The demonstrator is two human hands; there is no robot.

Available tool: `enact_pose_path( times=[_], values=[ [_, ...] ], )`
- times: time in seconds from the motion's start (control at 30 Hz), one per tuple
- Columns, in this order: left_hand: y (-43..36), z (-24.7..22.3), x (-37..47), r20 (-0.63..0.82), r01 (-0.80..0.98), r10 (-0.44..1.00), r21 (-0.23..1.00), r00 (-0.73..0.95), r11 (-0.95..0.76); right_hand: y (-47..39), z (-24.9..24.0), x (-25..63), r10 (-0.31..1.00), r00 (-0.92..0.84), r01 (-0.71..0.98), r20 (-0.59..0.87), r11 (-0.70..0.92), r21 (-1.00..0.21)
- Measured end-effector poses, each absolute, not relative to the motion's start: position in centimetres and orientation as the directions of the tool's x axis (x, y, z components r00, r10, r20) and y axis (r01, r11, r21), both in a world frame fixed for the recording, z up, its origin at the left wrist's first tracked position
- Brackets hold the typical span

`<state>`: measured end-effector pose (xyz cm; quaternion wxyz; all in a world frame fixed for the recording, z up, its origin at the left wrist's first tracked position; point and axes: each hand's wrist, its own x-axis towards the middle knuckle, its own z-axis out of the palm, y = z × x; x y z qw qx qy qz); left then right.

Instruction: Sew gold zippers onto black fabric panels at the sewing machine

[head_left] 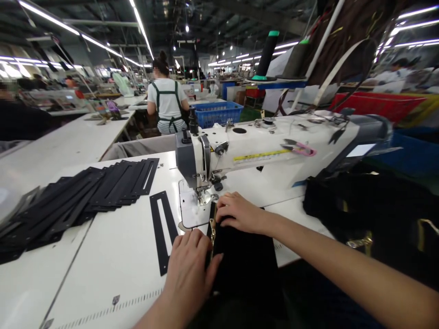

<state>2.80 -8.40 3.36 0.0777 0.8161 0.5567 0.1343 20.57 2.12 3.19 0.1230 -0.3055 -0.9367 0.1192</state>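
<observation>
A black fabric piece with a gold zipper along its left side lies in front of the sewing machine. My left hand is closed on the left edge of this fabric, its thumb reaching across near the zipper. Close to the presser foot, my right hand has its fingers curled on the fabric's far end beside the zipper. The fingertips of both hands are partly hidden. Left of the needle plate lies one black slotted strip, apart from the fabric.
Many similar strips are fanned out at the left of the white table. Dark fabric with gold zippers is heaped at right. Pink-handled snips rest against the machine arm. Behind stand a blue basket and a co-worker.
</observation>
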Motion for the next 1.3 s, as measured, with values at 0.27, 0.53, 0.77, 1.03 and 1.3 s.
enact_pose_path(
  times=[0.27, 0.53, 0.77, 1.03, 1.3],
  values=[
    [-8.2, 5.7, 1.9, 0.143, 0.812, 0.919, 0.432, 0.368, -0.392, -1.5, 8.0, 21.0, 0.597, -0.786, 0.554, 0.158, 0.795, -0.249],
    [-5.4, 9.6, 2.6, 0.233, 0.680, 0.837, 0.497, 0.494, -0.539, -4.7, 11.4, 23.9, 0.724, -0.689, 0.659, -0.046, 0.598, -0.457],
    [-4.3, 13.4, 5.2, 0.564, 0.536, 0.460, 0.036, 0.686, -0.843, -8.4, 15.0, 27.3, 0.609, -0.651, 0.739, 0.452, 0.644, 0.197],
    [-6.1, 4.1, 0.2, 0.354, 0.541, 0.466, -0.150, 0.811, -0.828, -12.5, 3.2, 18.8, 0.673, -0.575, 0.744, 0.465, 0.667, -0.045],
    [-7.0, 3.8, 1.1, 0.080, 0.826, 0.832, 0.099, 0.549, -0.554, -0.8, 2.6, 22.6, 0.969, -0.077, 0.931, 0.234, 0.154, -0.331]
  ],
)
